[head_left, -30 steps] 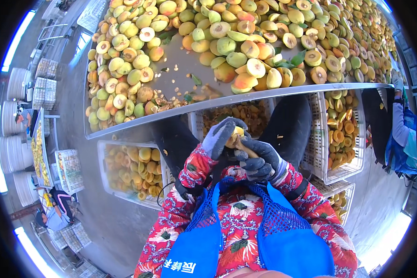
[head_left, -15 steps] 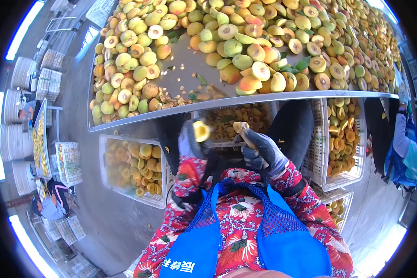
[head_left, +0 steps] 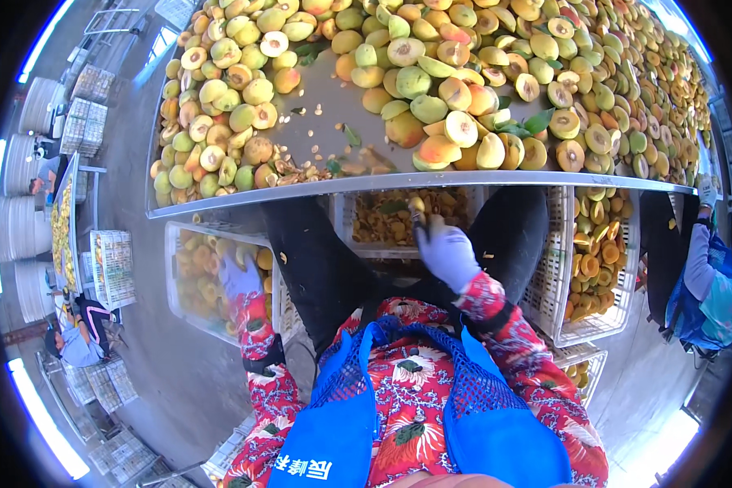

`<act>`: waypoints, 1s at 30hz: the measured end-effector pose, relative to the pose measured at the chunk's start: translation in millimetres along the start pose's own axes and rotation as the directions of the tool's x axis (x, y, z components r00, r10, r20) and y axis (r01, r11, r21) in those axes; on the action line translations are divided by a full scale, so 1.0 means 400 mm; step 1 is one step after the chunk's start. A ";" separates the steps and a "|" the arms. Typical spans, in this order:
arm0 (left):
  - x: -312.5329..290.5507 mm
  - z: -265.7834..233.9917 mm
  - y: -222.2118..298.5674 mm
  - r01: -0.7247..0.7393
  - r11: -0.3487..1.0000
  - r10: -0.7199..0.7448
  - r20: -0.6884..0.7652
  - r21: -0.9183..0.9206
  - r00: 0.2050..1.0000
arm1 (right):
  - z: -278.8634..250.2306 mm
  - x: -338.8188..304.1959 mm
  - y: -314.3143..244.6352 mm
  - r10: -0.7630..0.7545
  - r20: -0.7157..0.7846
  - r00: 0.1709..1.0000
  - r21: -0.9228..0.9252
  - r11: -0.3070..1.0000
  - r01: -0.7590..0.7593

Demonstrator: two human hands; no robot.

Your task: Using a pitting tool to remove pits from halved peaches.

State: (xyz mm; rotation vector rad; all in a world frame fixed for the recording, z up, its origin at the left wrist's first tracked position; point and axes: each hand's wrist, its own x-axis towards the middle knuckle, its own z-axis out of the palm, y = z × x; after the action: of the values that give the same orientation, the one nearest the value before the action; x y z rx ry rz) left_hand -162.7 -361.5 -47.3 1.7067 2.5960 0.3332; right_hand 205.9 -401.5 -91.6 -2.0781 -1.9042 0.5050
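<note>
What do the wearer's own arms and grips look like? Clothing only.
The left grip and right grip both wear pale lavender-grey gloves; dark material shows at the right glove's fingers. Long red sleeves carry a busy floral print with white blooms and dark green leaves. A dark band circles each forearm.

Halved fruit (head_left: pixel 461 128) is lying heaped across a metal-edged table (head_left: pixel 480 177) in a fruit-processing hall, where white crates (head_left: pixel 85 126) are standing stacked, co-workers (head_left: pixel 81 348) are sitting beyond and strip lights (head_left: pixel 47 419) are glowing.
</note>
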 end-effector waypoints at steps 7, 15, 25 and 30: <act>-0.007 -0.084 0.365 -0.507 0.773 0.485 -0.161 -0.380 0.860 | -0.016 0.034 -0.052 0.195 0.361 0.912 0.003 0.978 -0.210; 0.044 -0.062 0.623 -0.568 0.749 0.627 0.089 -0.341 0.774 | -0.044 -0.006 0.048 0.048 0.363 0.931 0.013 0.998 -0.057; 0.148 0.089 0.786 -0.646 0.700 0.706 0.431 -0.304 0.562 | -0.557 -0.232 0.001 -0.284 -0.293 0.913 0.507 0.763 0.400; 0.137 0.063 0.755 -0.695 0.656 0.740 0.430 -0.294 0.517 | -0.719 -0.215 -0.083 -0.583 -0.355 0.731 0.582 0.475 0.660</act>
State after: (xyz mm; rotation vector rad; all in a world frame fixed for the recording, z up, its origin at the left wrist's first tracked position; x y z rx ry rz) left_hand 92.1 -192.3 -10.0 2.3537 1.3654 -0.0406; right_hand 294.5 -475.3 187.5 -0.8212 -1.8419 0.7314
